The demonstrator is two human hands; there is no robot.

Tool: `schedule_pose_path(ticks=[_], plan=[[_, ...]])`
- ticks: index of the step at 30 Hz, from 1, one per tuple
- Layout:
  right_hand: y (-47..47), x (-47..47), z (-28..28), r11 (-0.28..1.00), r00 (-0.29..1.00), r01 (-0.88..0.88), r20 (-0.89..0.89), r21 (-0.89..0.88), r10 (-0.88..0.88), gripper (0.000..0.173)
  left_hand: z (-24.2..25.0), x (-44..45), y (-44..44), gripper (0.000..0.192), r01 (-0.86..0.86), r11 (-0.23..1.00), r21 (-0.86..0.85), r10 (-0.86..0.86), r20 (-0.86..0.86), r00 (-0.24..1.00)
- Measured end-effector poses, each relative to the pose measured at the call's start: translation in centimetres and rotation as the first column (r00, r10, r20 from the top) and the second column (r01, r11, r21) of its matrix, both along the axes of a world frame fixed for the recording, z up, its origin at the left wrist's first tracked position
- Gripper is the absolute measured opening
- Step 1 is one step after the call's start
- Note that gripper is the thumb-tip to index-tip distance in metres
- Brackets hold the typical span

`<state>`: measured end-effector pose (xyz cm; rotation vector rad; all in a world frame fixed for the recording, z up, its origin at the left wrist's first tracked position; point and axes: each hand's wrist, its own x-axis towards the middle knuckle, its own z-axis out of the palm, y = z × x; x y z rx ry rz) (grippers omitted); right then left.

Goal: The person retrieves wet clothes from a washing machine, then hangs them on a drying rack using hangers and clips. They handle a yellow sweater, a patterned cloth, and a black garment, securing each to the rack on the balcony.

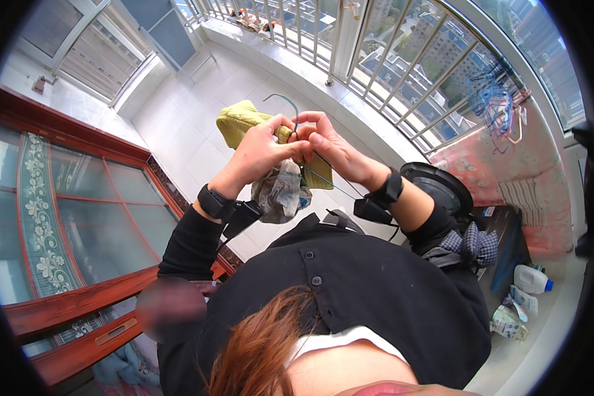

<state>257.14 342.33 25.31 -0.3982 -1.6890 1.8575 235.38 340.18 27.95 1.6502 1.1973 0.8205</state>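
Note:
My left hand (260, 151) pinches a bunched fold of a yellow-green quilted cloth (235, 121). Beside it, the fingers of my right hand (344, 153) close around the neck of a thin wire clothes hanger (283, 97). The hanger's hook points up and away from me, and part of its wire shows below my right hand. Both hands' fingertips meet at the hanger's neck, hiding just how the cloth lies on it. A crumpled grey and white cloth (277, 190) hangs below my left hand. Each wrist wears a black strap with a small device.
Red-framed glass sliding doors (104, 198) stand at left. A metal railing (401, 79) runs along the windows. Several hangers (492, 106) hang at right above a pinkish board (534, 178). A black round-rimmed object (438, 188) stands near my right arm; a white bottle (529, 278) lies lower right.

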Motion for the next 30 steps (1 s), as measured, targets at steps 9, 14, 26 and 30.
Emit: schedule_pose_path(ticks=[9, 14, 26, 30], plan=[[9.6, -6.9, -10.3, 0.967, 0.785, -0.190, 0.566, -0.169, 0.253, 0.075, -2.5, -12.9, 5.7, 0.031, -0.285, 0.939, -0.191, 0.342, 0.428, 0.837], [16.9, -15.4, -15.4, 0.759, 0.990, 0.002, 0.107, -0.651, 0.089, 0.036, -0.9, -18.4, 10.1, 0.024, -0.460, 0.881, -0.110, 0.460, 0.424, 0.780], [37.0, -26.8, -0.4, 0.940, 0.961, 0.256, -0.044, -0.225, -0.273, 0.017, -3.5, -30.6, 22.0, 0.024, -0.829, 0.282, 0.482, 0.936, 0.050, 0.347], [38.6, -31.2, 0.9, 0.881, 0.945, 0.214, 0.139, 0.422, -0.296, 0.026, -3.1, -35.4, 25.7, 0.024, -0.844, 0.161, 0.512, 0.975, 0.050, 0.216]])
